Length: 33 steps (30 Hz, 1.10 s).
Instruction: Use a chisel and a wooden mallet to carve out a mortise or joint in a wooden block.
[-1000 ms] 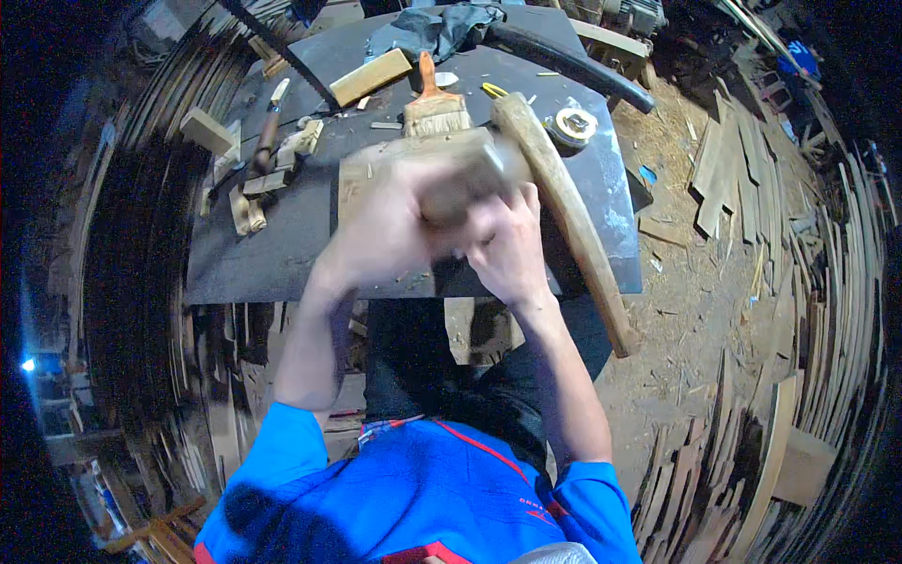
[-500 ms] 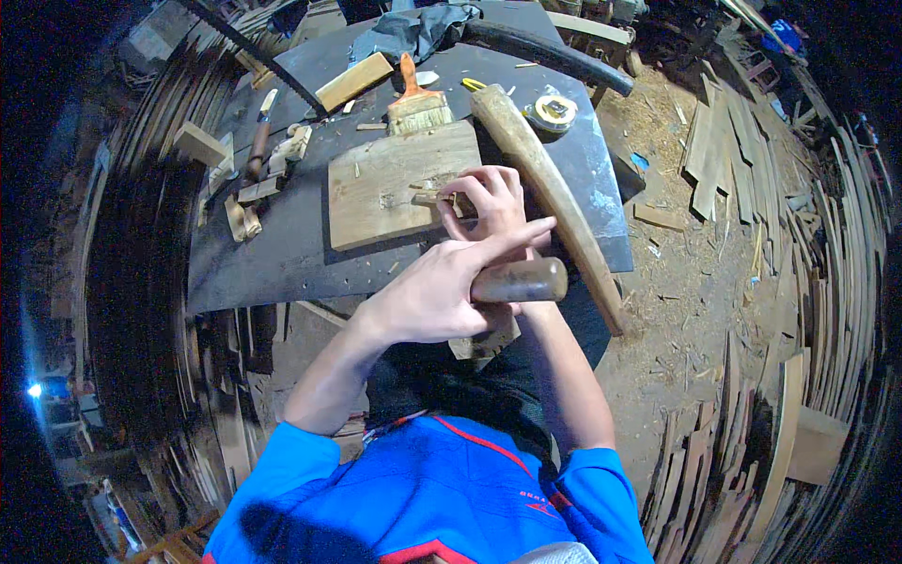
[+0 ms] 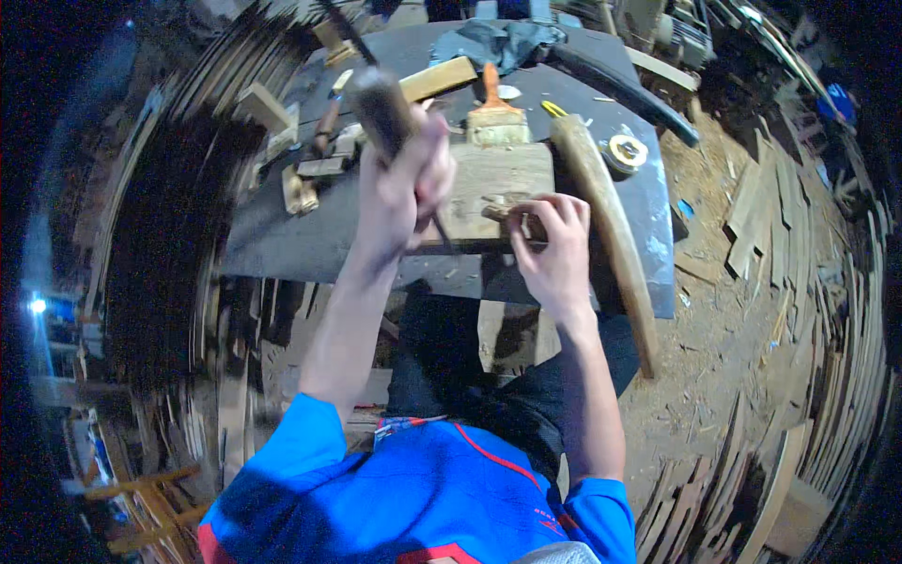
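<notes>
My left hand [image 3: 402, 188] is closed around a wooden-handled tool [image 3: 381, 108], tilted with the handle end up and a thin dark shaft below the fist, over the board's left part. My right hand [image 3: 559, 246] has curved fingers closed on a small wood piece [image 3: 498, 211] at the lower right of the flat wooden board [image 3: 484, 174]. A long, curved wooden bar [image 3: 611, 235] lies right of my right hand, overhanging the near edge. A wide brush [image 3: 496, 122] with an orange handle lies just beyond the board.
The dark tabletop [image 3: 282, 240] also holds a saw, a pale block [image 3: 437, 77], wood offcuts [image 3: 299, 195], a dark cloth [image 3: 489, 49], a round container [image 3: 628, 153] and a dark bar [image 3: 629, 94]. Planks [image 3: 752, 207] and shavings cover the floor at the right; stacked boards line the left.
My left hand has lifted up and left with the tool, which has turned from horizontal to steeply tilted. My right hand stays by the board's lower right; the view has shifted.
</notes>
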Each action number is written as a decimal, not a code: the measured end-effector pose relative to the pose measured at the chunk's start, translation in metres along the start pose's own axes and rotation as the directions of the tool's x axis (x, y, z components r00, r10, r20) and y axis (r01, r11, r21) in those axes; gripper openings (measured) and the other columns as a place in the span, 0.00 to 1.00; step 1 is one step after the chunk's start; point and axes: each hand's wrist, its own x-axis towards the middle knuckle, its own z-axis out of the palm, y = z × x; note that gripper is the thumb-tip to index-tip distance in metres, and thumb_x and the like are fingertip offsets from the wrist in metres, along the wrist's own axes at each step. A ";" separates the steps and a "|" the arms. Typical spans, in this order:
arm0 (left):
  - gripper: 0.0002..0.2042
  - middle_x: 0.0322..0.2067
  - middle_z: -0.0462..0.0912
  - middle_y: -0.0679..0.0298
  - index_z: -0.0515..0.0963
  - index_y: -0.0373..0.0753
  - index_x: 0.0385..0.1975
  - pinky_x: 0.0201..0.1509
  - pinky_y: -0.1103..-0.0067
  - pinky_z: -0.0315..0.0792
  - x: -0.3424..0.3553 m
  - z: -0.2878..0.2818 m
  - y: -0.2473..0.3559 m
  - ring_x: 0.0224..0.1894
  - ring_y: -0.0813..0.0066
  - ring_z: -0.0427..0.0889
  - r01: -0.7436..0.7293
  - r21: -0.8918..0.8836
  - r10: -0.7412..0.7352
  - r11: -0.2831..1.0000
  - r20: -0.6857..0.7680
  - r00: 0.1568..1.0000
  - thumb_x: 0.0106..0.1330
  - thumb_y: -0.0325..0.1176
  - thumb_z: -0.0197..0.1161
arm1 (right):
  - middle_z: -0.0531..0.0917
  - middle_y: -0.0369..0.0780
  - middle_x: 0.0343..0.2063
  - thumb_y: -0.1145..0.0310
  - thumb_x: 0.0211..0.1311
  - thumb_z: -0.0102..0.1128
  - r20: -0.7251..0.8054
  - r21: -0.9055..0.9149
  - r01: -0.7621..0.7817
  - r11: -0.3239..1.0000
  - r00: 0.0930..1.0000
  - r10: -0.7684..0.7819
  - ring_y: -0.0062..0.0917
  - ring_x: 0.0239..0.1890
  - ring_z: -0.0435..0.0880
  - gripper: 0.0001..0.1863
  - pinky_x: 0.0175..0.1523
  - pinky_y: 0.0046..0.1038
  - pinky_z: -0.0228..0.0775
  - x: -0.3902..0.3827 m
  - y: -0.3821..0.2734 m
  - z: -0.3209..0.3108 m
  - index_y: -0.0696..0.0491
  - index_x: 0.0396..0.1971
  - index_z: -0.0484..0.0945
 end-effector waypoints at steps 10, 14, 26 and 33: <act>0.15 0.13 0.62 0.77 0.69 0.46 0.25 0.15 0.85 0.49 0.041 0.017 -0.028 0.12 0.89 0.58 -0.049 0.155 0.091 0.987 -0.281 0.955 0.67 0.44 0.67 | 0.78 0.42 0.43 0.72 0.53 0.68 0.031 -0.023 -0.001 1.000 1.000 0.002 0.39 0.53 0.70 0.12 0.59 0.38 0.64 0.002 -0.002 0.006 0.52 0.38 0.80; 0.12 0.14 0.67 0.77 0.75 0.41 0.28 0.17 0.86 0.52 0.040 0.023 -0.032 0.14 0.90 0.61 -0.141 0.086 0.159 0.986 -0.250 0.955 0.66 0.39 0.68 | 0.77 0.42 0.43 0.72 0.52 0.68 0.046 -0.020 0.003 1.000 0.999 -0.002 0.39 0.53 0.70 0.12 0.60 0.38 0.64 0.002 -0.002 0.005 0.52 0.38 0.80; 0.12 0.14 0.70 0.77 0.80 0.38 0.27 0.19 0.85 0.56 0.046 0.028 -0.031 0.16 0.91 0.65 -0.070 0.220 0.107 0.973 -0.158 0.982 0.65 0.40 0.68 | 0.77 0.43 0.44 0.73 0.51 0.68 0.046 -0.023 -0.007 1.000 0.999 0.008 0.40 0.54 0.69 0.13 0.60 0.39 0.63 0.001 0.000 0.005 0.52 0.39 0.79; 0.14 0.14 0.71 0.74 0.81 0.37 0.28 0.21 0.82 0.60 0.061 0.028 -0.038 0.17 0.88 0.67 -0.023 0.313 0.068 0.949 -0.133 0.989 0.64 0.44 0.69 | 0.77 0.42 0.43 0.73 0.51 0.69 0.046 -0.021 -0.007 1.000 0.999 0.008 0.40 0.54 0.69 0.13 0.60 0.40 0.63 0.002 0.001 0.006 0.52 0.37 0.79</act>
